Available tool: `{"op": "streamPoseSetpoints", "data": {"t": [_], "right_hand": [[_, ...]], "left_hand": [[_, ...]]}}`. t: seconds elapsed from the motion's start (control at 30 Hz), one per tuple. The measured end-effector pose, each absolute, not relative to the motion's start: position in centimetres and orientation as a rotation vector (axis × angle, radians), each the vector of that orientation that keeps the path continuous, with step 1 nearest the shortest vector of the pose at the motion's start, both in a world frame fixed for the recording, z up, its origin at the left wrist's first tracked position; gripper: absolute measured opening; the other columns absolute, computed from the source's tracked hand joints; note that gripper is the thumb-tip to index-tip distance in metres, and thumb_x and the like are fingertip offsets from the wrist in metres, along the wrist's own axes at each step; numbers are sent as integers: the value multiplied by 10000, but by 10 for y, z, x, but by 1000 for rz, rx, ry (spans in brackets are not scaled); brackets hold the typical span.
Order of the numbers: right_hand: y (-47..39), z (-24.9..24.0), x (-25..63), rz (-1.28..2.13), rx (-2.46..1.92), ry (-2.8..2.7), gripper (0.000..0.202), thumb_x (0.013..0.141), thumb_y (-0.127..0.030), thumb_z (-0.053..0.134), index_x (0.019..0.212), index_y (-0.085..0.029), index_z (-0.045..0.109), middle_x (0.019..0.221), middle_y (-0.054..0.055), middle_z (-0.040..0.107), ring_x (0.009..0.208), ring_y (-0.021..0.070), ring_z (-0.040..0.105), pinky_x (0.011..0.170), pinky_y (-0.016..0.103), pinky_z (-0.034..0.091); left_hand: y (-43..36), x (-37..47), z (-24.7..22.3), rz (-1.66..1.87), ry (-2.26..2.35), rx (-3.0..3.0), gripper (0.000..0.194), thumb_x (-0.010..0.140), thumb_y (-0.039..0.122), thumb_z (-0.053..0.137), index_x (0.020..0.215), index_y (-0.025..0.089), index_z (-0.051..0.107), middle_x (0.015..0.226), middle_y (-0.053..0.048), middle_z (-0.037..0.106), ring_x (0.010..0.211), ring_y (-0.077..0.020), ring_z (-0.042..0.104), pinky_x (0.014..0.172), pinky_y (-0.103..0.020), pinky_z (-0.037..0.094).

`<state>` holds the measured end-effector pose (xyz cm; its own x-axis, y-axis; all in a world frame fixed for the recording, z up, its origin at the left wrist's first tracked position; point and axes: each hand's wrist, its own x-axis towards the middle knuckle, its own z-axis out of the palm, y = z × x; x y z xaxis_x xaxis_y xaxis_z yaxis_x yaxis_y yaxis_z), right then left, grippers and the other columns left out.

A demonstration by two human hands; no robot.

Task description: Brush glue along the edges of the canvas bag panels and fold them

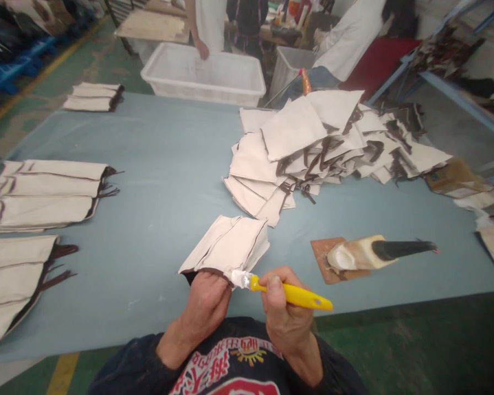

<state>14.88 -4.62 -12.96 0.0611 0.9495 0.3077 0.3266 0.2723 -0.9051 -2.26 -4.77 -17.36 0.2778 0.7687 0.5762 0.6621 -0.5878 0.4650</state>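
Note:
My right hand (286, 307) grips a brush (302, 296) by its yellow handle. White-coated bristles rest on the near edge of a cream panel with dark brown edging (234, 241), which lies on the table in front of me. At that same edge my left hand (208, 299) is closed on the panel, its fingertips partly hidden beneath the edge. To the right, a whitish container with a black handle sticking out (356, 253) stands on a brown square board (321, 263).
A large heap of cream panels (296, 131) covers the table's far right. Neat stacks of panels (45, 192) lie along the left. Beyond the table (160, 159) stands a white plastic tub (206, 82), with one person's hand (203, 50) at it; another person is at right.

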Motion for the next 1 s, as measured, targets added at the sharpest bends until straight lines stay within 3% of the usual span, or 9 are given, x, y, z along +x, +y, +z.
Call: {"op": "streamPoseSetpoints", "data": {"t": [0.47,0.6,0.67,0.77,0.9,1.0], "right_hand": [[-40,-127,161,1181,-1228,-1296,373,980,-484,527,738,-209,593,486,-71,391,406,98,355,380,216,272],[-44,-122,163,1132,-1179,-1087,368,983,-470,549,722,-213,561,448,-102,338,356,78,302,351,197,243],[-43,-118,170,955,-1143,-1029,346,1004,-429,534,738,-211,573,436,-104,365,350,78,334,365,192,293],[-29,-120,179,686,-1104,-1197,250,1012,-358,538,835,-209,632,503,-76,515,421,98,486,451,209,428],[7,-143,177,587,-1103,-1524,186,1027,-284,509,1045,-208,678,758,-1,713,673,149,684,675,282,570],[33,-166,162,571,-1026,-1732,225,1037,-280,495,1151,-210,677,966,59,768,897,193,735,844,333,580]], "left_hand": [[-47,-24,-182,1178,1318,2348,269,871,30,417,700,231,468,625,-18,565,607,-194,497,596,-330,341],[-46,-27,-181,1161,1324,2370,258,880,40,412,711,231,458,633,-20,560,628,-197,493,605,-330,346],[-46,-30,-180,1126,1302,2379,257,915,59,419,725,227,463,650,-22,567,646,-196,499,621,-328,354],[-47,-33,-177,1026,1223,2367,230,933,64,411,786,211,511,727,-41,605,699,-198,525,645,-323,372],[-53,-33,-172,824,1124,2286,212,937,93,414,811,195,551,856,-78,630,795,-210,553,682,-323,403],[-57,-34,-169,745,1103,2131,226,920,105,413,775,192,563,913,-88,618,855,-215,566,723,-323,433]]}}
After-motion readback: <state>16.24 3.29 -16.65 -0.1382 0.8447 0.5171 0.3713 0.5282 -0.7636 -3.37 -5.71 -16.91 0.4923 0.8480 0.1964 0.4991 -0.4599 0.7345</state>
